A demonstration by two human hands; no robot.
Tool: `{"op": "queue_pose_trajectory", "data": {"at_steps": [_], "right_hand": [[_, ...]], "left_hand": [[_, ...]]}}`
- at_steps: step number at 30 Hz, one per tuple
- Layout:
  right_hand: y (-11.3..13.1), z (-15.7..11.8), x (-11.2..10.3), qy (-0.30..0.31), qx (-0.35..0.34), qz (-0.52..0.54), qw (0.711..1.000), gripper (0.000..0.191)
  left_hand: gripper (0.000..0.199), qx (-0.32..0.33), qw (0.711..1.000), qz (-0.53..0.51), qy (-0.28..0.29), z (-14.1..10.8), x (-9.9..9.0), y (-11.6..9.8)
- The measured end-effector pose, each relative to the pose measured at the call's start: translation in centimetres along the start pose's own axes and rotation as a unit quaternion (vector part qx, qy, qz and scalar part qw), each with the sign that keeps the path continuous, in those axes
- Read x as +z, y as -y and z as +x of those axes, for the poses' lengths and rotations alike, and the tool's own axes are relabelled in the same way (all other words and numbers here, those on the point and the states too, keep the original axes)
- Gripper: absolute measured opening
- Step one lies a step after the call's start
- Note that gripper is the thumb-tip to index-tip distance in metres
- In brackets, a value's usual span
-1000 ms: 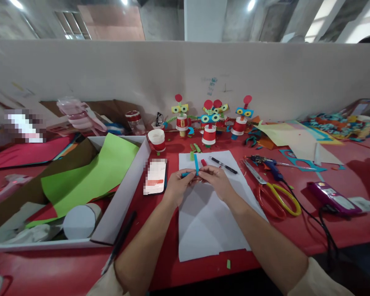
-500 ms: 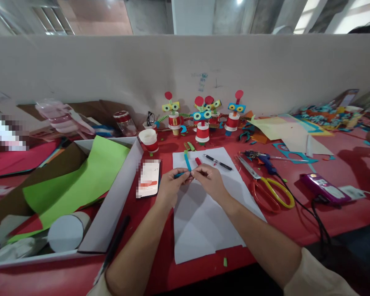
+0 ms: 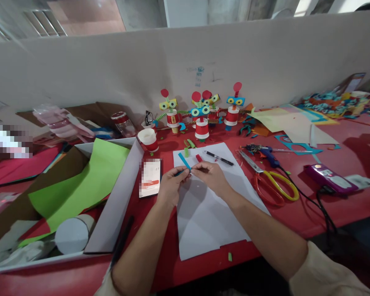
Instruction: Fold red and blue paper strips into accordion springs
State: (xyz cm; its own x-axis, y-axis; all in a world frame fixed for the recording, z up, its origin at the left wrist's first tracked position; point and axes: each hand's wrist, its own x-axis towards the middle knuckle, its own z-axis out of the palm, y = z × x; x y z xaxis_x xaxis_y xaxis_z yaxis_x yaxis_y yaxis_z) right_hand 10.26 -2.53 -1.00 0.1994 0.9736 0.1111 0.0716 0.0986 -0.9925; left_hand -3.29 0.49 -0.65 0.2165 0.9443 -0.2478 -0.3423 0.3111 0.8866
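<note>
Fingertips meeting, my left hand (image 3: 172, 183) and my right hand (image 3: 212, 176) both pinch a narrow blue paper strip (image 3: 184, 160) above the white paper (image 3: 203, 222). One end of the strip points up and away to the left; part of it is hidden by the fingers. Just beyond the hands lie a green folded paper piece (image 3: 186, 152) and a small red folded piece (image 3: 199, 158). A black pen (image 3: 218, 158) rests on the paper, right of them.
Several paper-cup figures (image 3: 202, 128) stand along the back. Scissors (image 3: 254, 164), a blue glue gun (image 3: 269, 157) and a purple device (image 3: 329, 181) lie right. Left are a phone (image 3: 150, 177), a paper cup (image 3: 148, 139) and a box (image 3: 111, 205) with green paper.
The strip's free end has swung to the left, away from the green folded piece. Both hands keep their pinch at nearly the same place. The camera view has tilted slightly.
</note>
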Motion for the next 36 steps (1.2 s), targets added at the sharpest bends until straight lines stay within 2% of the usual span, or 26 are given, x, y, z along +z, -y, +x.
{"op": "queue_pose_trajectory", "data": {"at_steps": [7, 13, 22, 28, 34, 36], "right_hand": [[0.1, -0.4, 0.6, -0.010, 0.078, 0.120, 0.990, 0.014], [0.1, -0.5, 0.8, -0.007, 0.098, 0.180, 0.979, 0.014], [0.3, -0.5, 0.6, -0.013, 0.098, 0.125, 0.987, 0.016], [0.5, -0.6, 0.6, -0.019, 0.073, 0.080, 0.994, 0.016], [0.7, -0.7, 0.9, -0.025, 0.105, 0.198, 0.974, 0.017], [0.7, -0.8, 1.2, -0.034, 0.119, 0.234, 0.964, 0.017]], "left_hand": [[0.031, 0.000, 0.999, -0.024, -0.022, -0.1, 0.2, 0.0], [0.027, 0.009, 0.999, -0.031, -0.008, 0.0, -0.1, 0.0], [0.023, 0.009, 1.000, -0.004, 0.009, 0.0, -0.2, 0.0], [0.024, 0.038, 0.999, 0.010, 0.009, -0.1, -0.2, 0.0], [0.030, -0.015, 0.998, -0.064, -0.004, -0.2, 0.1, 0.3], [0.029, -0.005, 0.997, -0.077, -0.016, -0.4, 0.4, 0.7]]}}
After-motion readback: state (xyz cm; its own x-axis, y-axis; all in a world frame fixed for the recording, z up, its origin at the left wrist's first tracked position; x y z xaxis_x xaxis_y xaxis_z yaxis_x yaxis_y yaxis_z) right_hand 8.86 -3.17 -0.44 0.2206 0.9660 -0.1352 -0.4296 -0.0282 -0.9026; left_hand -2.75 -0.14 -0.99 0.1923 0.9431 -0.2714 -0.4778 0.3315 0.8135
